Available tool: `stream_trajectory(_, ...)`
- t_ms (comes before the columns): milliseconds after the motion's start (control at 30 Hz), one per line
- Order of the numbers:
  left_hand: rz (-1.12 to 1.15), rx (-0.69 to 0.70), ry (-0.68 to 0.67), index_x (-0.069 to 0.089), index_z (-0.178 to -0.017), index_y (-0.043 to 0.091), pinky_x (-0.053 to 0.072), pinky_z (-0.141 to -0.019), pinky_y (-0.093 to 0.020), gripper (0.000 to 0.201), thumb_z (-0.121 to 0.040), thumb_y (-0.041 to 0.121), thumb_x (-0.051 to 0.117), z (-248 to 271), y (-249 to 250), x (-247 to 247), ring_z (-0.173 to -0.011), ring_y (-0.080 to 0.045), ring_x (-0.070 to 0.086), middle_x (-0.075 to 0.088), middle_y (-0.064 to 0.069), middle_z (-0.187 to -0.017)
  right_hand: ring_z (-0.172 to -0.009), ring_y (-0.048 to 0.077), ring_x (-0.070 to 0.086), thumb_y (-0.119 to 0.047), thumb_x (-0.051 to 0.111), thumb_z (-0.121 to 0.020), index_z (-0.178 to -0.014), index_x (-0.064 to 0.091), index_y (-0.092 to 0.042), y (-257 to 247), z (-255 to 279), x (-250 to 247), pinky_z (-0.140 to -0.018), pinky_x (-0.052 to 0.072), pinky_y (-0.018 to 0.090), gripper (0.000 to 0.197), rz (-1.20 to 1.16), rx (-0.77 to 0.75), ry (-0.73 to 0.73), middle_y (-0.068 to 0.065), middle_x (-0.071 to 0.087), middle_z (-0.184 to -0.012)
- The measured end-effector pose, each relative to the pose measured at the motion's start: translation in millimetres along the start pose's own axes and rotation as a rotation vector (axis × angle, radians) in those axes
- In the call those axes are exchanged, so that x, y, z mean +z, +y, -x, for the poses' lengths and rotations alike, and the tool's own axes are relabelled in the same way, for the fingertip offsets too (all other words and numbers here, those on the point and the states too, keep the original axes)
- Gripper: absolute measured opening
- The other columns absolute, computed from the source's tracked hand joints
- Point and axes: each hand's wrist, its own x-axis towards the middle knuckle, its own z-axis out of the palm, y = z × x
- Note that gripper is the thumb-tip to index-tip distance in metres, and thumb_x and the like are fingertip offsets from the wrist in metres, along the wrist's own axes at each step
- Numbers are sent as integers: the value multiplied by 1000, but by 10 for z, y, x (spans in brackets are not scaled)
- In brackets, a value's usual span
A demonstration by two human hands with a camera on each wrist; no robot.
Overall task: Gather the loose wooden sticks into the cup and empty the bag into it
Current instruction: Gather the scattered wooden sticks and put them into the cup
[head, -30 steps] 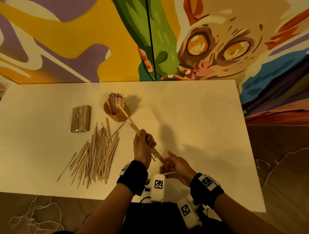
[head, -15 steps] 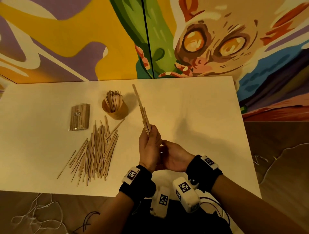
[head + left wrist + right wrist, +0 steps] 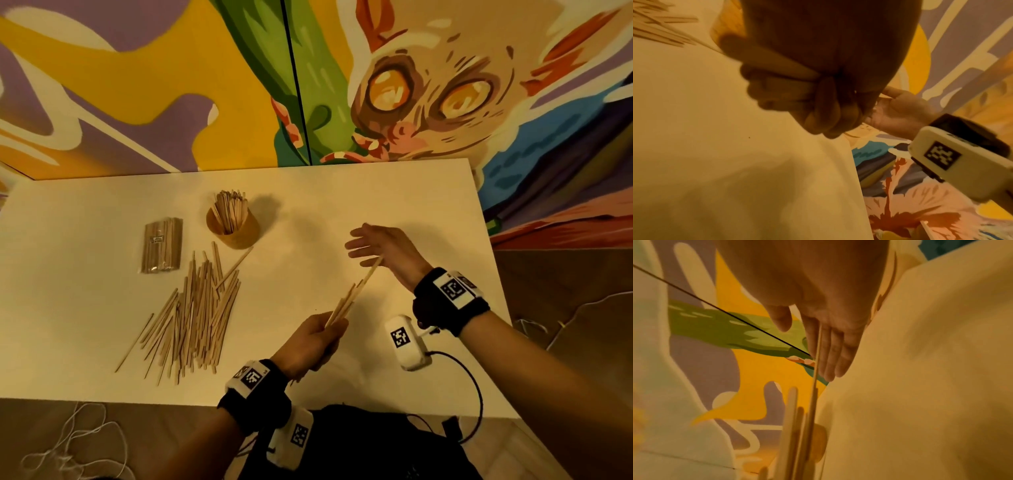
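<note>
The left hand is nearest, over the near part of the white surface. Its fingers are curled tight around a small bunch of wooden sticks. The bunch points up and away to the right. I cannot count the sticks in it, but there are only a few. In the left wrist view, the low ends of the bunch stick out under the curled fingers.

A bit farther and to the right is the right hand. It is spread flat, with straight fingers, and it holds nothing. The tip of the longest stick in the bunch reaches this hand. In the right wrist view that stick lies along the straight fingers, but I cannot tell if it touches them.

To the left lies one big pile of loose sticks, flat on the surface. There are too many to count. One stick leans out of the pile toward the cup.

Farther back stands one round wooden cup, upright, with many sticks standing in it. Just left of the cup lies one clear bag, flat and full of sticks, with a small label on it.

Nothing lies between the hands and the cup.

Behind the surface is a bright painted wall.
</note>
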Motion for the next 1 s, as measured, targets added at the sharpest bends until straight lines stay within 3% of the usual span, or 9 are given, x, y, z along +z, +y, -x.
stream_trajectory(133, -50, -5, 12, 45, -74, 18, 29, -42, -27, 31, -100, 33, 47, -46, 101, 12, -39, -13, 31, 41, 1, -52, -89, 32, 69, -28, 44, -102, -107, 67, 3, 124, 100, 224, -80, 49, 35, 39, 252, 36, -273, 19, 72, -102)
stream_trajectory(233, -119, -57, 46, 52, -82, 23, 28, -41, -25, 18, -98, 32, 51, -79, 114, -24, -39, -12, 31, 42, 1, -55, -83, 21, 67, -26, 45, -101, -102, 69, -5, 256, 180, 350, -76, 49, 32, 32, 383, -1, -381, 11, 73, -100)
stream_trajectory(333, -134, -76, 54, 54, -85, 12, 29, -40, -23, 21, -96, 29, 55, -69, 88, -69, -39, -11, 31, 43, 2, -55, -80, 19, 66, -27, 45, -100, -96, 69, -7, 285, 178, 339, -73, 50, 34, 31, 435, -63, -341, 9, 73, -94)
stream_trajectory(433, -123, -73, 87, 50, -77, 15, 28, -40, -23, 22, -95, 27, 56, -81, 97, -81, -39, -12, 29, 42, 0, -55, -72, 24, 64, -36, 47, -99, -83, 65, -6, 334, 189, 346, -76, 52, 42, 39, 578, -186, -231, 11, 69, -81)
stream_trajectory(567, -180, -15, 145, 55, -87, 18, 29, -39, -21, 6, -93, 20, 56, -124, 106, -57, -36, -7, 34, 48, 1, -59, -68, 20, 56, -36, 48, -99, -77, 57, -9, 394, 288, 452, -68, 45, 35, 36, 702, -217, -314, 4, 59, -72)
stream_trajectory(600, -189, -3, 165, 56, -93, 16, 30, -38, -19, 2, -92, 17, 57, -130, 116, -47, -35, -3, 36, 51, 2, -62, -67, 16, 54, -34, 50, -99, -78, 59, -12, 403, 289, 458, -67, 43, 32, 32, 708, -221, -322, -1, 57, -71)
stream_trajectory(700, -144, 20, 198, 54, -108, 16, 31, -37, -15, 22, -88, 8, 60, -141, 120, -20, -35, 0, 40, 53, 5, -67, -57, 2, 53, -34, 61, -93, -83, 65, -11, 408, 276, 443, -62, 44, 23, 25, 574, -220, -308, -7, 59, -72)
stream_trajectory(800, -37, 14, 169, 52, -108, 16, 26, -39, -22, 27, -85, 6, 63, -143, 127, -30, -37, -8, 34, 54, 5, -65, -48, 4, 54, -32, 69, -88, -78, 67, -10, 423, 286, 436, -51, 42, 17, 25, 472, -218, -304, -3, 61, -62)
stream_trajectory(1000, 123, -53, -17, 45, -100, 9, 15, -40, -23, 23, -87, -1, 61, -109, 189, -30, -36, -10, 22, 37, 7, -44, -45, 11, 47, -27, 74, -84, -79, 68, -6, 477, 267, 365, -48, 40, 19, 22, 348, -127, -397, 13, 58, -57)
